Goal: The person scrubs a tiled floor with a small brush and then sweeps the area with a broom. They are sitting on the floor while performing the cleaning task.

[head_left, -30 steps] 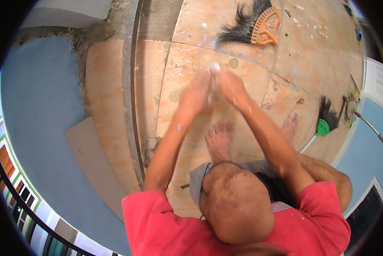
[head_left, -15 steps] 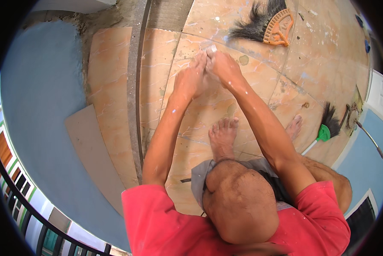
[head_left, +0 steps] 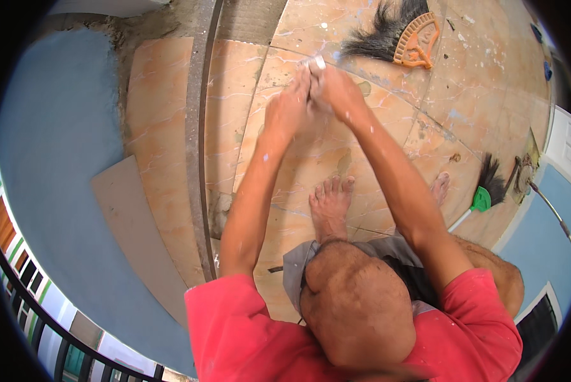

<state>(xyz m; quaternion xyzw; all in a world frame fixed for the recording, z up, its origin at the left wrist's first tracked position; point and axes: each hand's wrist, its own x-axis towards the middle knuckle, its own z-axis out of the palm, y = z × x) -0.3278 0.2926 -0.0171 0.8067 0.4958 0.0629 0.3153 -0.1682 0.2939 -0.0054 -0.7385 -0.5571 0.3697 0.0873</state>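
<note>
Head view | small white blunt-ended piece [head_left: 320, 62], material unclear, probably light, stiffness uncertain, best pinched by its sides | it protrudes beyond the bare right hand [head_left: 334, 88], whose curled fingers appear clamped on it | bare left hand [head_left: 291, 102] sits close alongside, its own grip impossible to tell

Left hand [head_left: 292, 102] and right hand [head_left: 334, 89] are side by side over the tiled floor [head_left: 387, 143], ahead of a foot [head_left: 330, 204]. A bar [head_left: 197, 137] runs left of both; a board [head_left: 139, 223] is farther left. One broom [head_left: 417, 42] lies ahead, rightward; a second broom [head_left: 482, 198] lies farther right, near a wall [head_left: 529, 223].
</note>
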